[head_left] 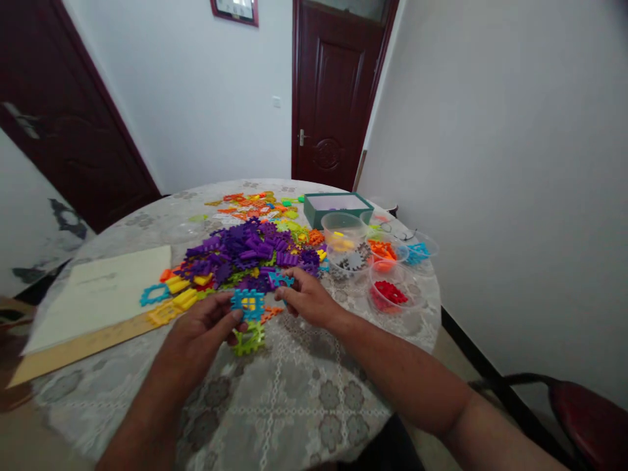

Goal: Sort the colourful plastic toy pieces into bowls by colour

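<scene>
My left hand [203,330] pinches a blue square interlocking tile [248,305] with a yellow centre, held just above the table. My right hand [307,299] has its fingers closed on another blue tile [280,280] at the near edge of a big pile of purple tiles [248,255]. A green tile [250,339] lies under my left fingers, an orange one [271,314] between the hands. Both hands are close together near the table's middle.
A round table with a lace-pattern cloth [294,399] holds yellow tiles [182,294], clear plastic bowls [392,288] of sorted pieces at the right, a green box [336,206] behind them, and a beige board [98,294] at the left. A chair [583,405] stands at the lower right.
</scene>
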Demonstrator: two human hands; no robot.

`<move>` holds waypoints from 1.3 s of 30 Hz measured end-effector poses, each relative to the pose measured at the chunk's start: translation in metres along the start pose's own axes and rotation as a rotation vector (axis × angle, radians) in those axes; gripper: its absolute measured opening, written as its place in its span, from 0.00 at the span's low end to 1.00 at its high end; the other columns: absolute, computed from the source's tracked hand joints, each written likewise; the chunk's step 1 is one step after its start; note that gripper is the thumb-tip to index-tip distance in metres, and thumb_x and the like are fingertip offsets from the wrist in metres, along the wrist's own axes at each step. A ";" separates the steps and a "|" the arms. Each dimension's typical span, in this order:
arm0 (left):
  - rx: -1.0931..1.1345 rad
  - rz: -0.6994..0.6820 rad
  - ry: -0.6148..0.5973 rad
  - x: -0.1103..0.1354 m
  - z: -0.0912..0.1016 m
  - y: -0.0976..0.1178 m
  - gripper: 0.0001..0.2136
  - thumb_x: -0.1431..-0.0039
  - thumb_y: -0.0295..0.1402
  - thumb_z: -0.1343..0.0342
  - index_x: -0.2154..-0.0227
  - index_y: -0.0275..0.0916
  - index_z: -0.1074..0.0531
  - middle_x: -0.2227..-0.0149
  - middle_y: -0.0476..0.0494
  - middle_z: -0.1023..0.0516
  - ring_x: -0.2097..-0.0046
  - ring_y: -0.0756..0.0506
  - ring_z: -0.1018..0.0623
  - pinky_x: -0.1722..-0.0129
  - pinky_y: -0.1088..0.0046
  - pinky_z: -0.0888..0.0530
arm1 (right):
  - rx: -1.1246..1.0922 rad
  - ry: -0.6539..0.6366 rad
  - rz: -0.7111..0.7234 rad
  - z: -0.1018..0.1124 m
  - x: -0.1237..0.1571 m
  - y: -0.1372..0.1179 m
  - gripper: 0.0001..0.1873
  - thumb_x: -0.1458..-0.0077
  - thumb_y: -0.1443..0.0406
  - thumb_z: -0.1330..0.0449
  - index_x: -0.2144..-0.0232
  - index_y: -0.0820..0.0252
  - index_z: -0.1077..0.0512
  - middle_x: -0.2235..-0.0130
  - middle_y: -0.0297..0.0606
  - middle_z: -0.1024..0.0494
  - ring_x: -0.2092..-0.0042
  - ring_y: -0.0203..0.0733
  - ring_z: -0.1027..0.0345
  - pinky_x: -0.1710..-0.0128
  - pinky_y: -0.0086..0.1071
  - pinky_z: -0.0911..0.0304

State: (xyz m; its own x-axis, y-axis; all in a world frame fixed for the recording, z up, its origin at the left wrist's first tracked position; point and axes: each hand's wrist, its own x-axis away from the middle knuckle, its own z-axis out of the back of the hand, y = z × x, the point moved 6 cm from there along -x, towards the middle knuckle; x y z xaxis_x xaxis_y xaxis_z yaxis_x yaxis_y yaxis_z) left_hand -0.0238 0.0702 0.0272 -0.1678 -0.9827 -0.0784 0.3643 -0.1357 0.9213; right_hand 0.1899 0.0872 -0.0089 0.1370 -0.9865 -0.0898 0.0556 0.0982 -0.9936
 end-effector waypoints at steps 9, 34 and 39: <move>-0.029 0.051 -0.107 0.001 -0.032 -0.018 0.13 0.38 0.43 0.43 0.57 0.40 0.26 0.67 0.46 0.18 0.66 0.43 0.18 0.67 0.69 0.24 | 0.171 -0.390 0.172 -0.026 0.028 -0.015 0.25 0.47 0.72 0.41 0.47 0.53 0.30 0.61 0.31 0.25 0.63 0.37 0.31 0.65 0.28 0.37; -0.893 -0.126 -0.327 0.029 -0.013 -0.022 0.35 0.44 0.41 0.34 0.33 0.45 0.33 0.34 0.36 0.28 0.33 0.32 0.30 0.36 0.55 0.31 | 1.308 0.838 -0.047 0.303 0.069 -0.098 0.21 0.41 0.58 0.40 0.48 0.60 0.23 0.55 0.51 0.17 0.57 0.51 0.24 0.56 0.40 0.35; -0.854 -0.162 -0.302 0.027 -0.020 -0.017 0.31 0.45 0.38 0.32 0.37 0.43 0.29 0.37 0.35 0.25 0.36 0.32 0.28 0.36 0.55 0.32 | 1.412 0.905 -0.295 0.384 0.059 -0.062 0.22 0.44 0.56 0.37 0.50 0.58 0.21 0.55 0.64 0.18 0.57 0.65 0.23 0.62 0.50 0.37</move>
State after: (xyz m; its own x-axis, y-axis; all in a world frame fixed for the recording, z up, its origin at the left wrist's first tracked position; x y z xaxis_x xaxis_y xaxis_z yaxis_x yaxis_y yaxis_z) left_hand -0.0158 0.0438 0.0015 -0.4644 -0.8851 0.0316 0.8480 -0.4341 0.3042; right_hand 0.5743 0.0729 0.0736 -0.5750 -0.6960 -0.4301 0.8123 -0.5485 -0.1982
